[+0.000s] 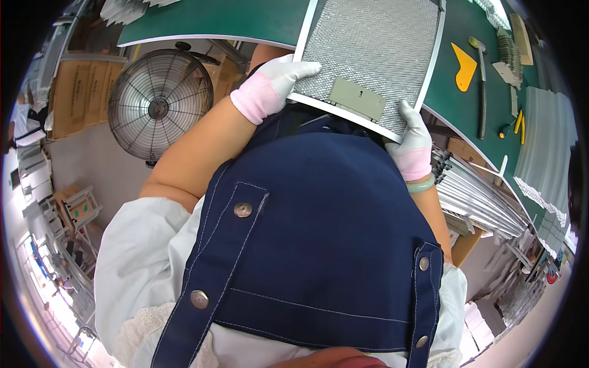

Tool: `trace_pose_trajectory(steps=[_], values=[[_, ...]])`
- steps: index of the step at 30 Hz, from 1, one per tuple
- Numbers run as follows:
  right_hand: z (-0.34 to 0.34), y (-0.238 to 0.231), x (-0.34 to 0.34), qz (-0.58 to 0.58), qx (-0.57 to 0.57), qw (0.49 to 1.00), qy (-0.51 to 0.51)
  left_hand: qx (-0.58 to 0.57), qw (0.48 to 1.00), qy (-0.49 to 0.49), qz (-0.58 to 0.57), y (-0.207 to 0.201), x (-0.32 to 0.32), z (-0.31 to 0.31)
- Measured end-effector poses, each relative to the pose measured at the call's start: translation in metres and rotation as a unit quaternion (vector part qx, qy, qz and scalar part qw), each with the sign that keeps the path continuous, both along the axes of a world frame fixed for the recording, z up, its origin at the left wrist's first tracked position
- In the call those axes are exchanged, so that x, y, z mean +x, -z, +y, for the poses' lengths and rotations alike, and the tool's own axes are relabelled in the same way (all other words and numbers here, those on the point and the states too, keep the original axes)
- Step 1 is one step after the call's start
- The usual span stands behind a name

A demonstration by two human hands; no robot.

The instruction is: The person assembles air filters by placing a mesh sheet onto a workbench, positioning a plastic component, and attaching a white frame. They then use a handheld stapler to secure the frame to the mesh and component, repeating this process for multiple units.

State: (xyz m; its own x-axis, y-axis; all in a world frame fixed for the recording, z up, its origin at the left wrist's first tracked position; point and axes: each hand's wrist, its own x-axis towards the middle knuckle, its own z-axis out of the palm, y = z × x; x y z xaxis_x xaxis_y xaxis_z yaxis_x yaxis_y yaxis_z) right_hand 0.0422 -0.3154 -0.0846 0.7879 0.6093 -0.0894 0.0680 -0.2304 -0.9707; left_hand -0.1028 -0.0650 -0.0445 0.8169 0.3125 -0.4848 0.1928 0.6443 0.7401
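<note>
Both gloved hands on the mesh filter panel point(374, 46), a framed metal-mesh rectangle with a grey latch plate near its close edge. Left hand point(273, 83) wraps the panel's near-left corner, fingers curled over the frame onto the mesh. Right hand point(412, 138) clamps the near-right corner, fingers closed on the frame. Panel lies on the green worktable point(245, 21), near edge overhanging toward the blue apron point(319, 233). Yellow scraper point(464, 66) and hammer point(481, 86) lie on the table right of the panel, floor fan point(159, 104) stands lower left
</note>
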Motion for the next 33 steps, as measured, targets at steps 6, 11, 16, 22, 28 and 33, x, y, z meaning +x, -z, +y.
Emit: trace_pose_trajectory(steps=[6, 11, 16, 22, 28, 33], values=[[-0.002, 0.016, 0.011, 0.225, 0.119, 0.967, 0.028, 0.244, 0.955, 0.155, 0.073, -0.020, -0.022, 0.010], [0.007, -0.010, 0.002, 0.380, 0.211, 0.901, 0.016, 0.113, 0.987, 0.118, 0.007, 0.007, -0.024, 0.010], [0.013, -0.007, 0.002, 0.351, 0.157, 0.923, 0.030, 0.105, 0.992, -0.070, 0.014, 0.026, -0.003, -0.013], [0.024, -0.029, 0.001, 0.455, 0.172, 0.863, 0.140, 0.019, 0.997, -0.063, -0.030, 0.023, 0.001, -0.007], [0.024, -0.037, -0.001, 0.460, 0.152, 0.869, 0.104, -0.039, 0.999, -0.018, -0.014, 0.011, 0.007, -0.005], [0.024, -0.038, 0.000, 0.460, 0.107, 0.878, 0.079, -0.055, 0.997, -0.044, 0.015, 0.005, 0.010, -0.011]])
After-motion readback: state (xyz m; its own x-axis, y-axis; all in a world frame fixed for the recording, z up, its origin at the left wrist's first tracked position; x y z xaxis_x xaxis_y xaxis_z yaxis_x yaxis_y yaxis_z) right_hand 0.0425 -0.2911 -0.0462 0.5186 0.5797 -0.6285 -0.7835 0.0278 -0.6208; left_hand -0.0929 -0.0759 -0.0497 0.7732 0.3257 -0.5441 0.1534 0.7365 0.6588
